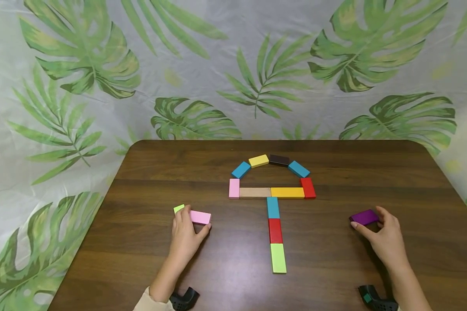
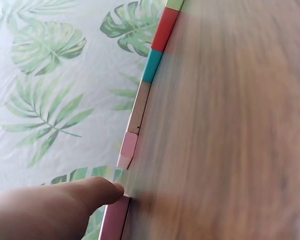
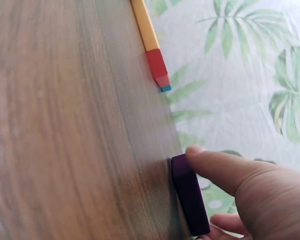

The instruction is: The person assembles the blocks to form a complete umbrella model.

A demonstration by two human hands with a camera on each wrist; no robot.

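In the head view my left hand (image 1: pixel 187 236) holds a pink block (image 1: pixel 200 217) low at the table's left. Its thumb is at the block's right end, and the fingers cover the left part. A light green block (image 1: pixel 179 208) shows just behind those fingers, mostly hidden. The left wrist view has the thumb on the end of the pink block (image 2: pixel 114 220). On the right side, my right hand (image 1: pixel 387 236) grips a purple block (image 1: pixel 364 217) between thumb and fingers. The right wrist view shows the thumb at one end of this purple block (image 3: pixel 191 197).
Between the hands, coloured blocks form an arch with a yellow block (image 1: pixel 258 161) and a black block (image 1: pixel 279 160) on top. A tan block (image 1: pixel 254 192) and an orange block (image 1: pixel 287 193) make its base. A blue, red and green stem (image 1: pixel 278 258) runs toward me.
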